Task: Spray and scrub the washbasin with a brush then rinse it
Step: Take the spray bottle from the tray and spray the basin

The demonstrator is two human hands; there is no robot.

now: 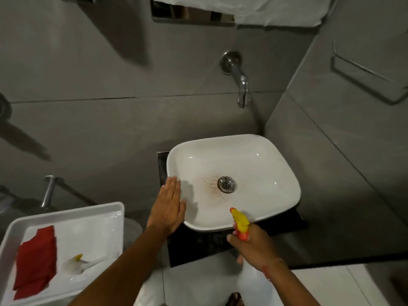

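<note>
Right hand (257, 244) grips spray bottle (242, 224) — left hand (169, 205) flat on washbasin (260, 155) rim

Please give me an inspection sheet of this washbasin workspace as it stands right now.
Surface: white washbasin on a dark counter; brownish stain left of the drain.
Job's things: spray bottle, nozzle aimed into the basin; a brush-like item in the white tray, too blurred to confirm.
Clutter: red cloth in the tray.
Grippers: left hand flat and open on the basin's left rim; right hand gripping the bottle.
Cables: nothing seen.
Surroundings: grey tiled wall, wall tap, no water visibly running.
</note>
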